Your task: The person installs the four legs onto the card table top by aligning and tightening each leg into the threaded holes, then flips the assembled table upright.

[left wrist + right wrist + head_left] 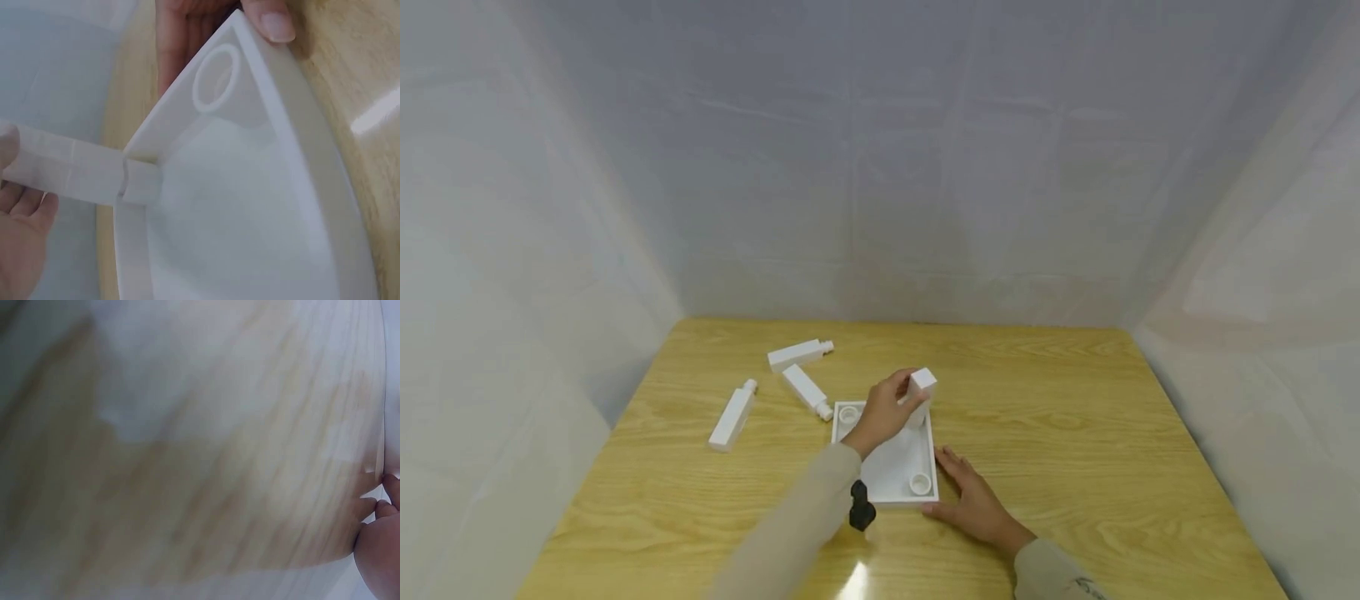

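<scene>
Well, the left hand (883, 414) pinches a white post (923, 392) between thumb and fingertips at the tray's (891, 468) far right corner; the right hand (976, 500) touches the tray's near right corner, thumb spread from the fingers; best, I judge, to keep the post square to its round socket (142, 181), pressing straight down with the tray braced; full seating I cannot tell; three loose posts (731, 419), square-sided with narrower round necks, lie left of the tray; all look like smooth plastic; the tray is shallow and rimmed; the wood-grain table (1060, 433) beneath it shines.

Soft, muted light; white glare on wooden tabletop (1060, 417); right wrist view washed out, foreground heavily blurred
</scene>
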Action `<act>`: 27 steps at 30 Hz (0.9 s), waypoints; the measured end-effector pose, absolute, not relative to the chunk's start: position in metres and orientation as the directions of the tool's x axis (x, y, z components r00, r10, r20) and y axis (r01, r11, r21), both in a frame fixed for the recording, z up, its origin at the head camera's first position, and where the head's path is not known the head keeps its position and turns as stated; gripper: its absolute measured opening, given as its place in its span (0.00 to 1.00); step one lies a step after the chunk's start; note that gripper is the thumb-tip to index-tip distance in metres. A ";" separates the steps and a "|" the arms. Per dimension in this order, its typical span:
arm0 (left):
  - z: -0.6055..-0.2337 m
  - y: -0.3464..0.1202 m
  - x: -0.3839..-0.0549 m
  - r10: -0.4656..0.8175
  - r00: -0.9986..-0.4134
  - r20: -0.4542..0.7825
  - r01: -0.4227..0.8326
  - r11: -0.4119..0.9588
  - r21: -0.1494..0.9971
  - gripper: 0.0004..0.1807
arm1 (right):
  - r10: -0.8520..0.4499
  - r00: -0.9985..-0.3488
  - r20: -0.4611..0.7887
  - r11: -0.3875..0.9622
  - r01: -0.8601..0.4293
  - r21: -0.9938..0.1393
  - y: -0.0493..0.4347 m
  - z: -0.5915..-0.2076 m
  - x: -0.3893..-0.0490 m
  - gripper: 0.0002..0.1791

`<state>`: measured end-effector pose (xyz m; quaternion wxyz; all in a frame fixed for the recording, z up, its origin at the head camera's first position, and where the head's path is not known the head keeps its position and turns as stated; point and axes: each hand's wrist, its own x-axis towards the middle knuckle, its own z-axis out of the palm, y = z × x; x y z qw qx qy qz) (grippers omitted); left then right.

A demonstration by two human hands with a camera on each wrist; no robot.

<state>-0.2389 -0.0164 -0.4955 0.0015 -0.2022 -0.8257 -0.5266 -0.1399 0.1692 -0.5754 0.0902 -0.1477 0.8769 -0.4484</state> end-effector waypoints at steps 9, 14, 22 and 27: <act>-0.481 -0.029 -0.250 0.495 -0.868 0.029 0.243 0.375 0.894 0.24 | -0.345 -0.937 -0.057 0.542 -0.149 -0.827 0.169 -0.576 -0.141 0.51; -0.482 -0.030 -0.254 0.509 -0.861 -0.003 0.201 0.345 0.917 0.23 | -0.344 -0.937 -0.059 0.540 -0.146 -0.829 0.169 -0.576 -0.140 0.51; -0.480 -0.031 -0.252 0.524 -0.851 0.029 0.224 0.314 0.923 0.24 | -0.344 -0.937 -0.058 0.548 -0.151 -0.823 0.170 -0.578 -0.141 0.51; -0.480 -0.030 -0.248 0.519 -0.852 0.062 0.257 0.312 0.915 0.27 | -0.338 -0.940 -0.051 0.553 -0.154 -0.819 0.171 -0.578 -0.141 0.51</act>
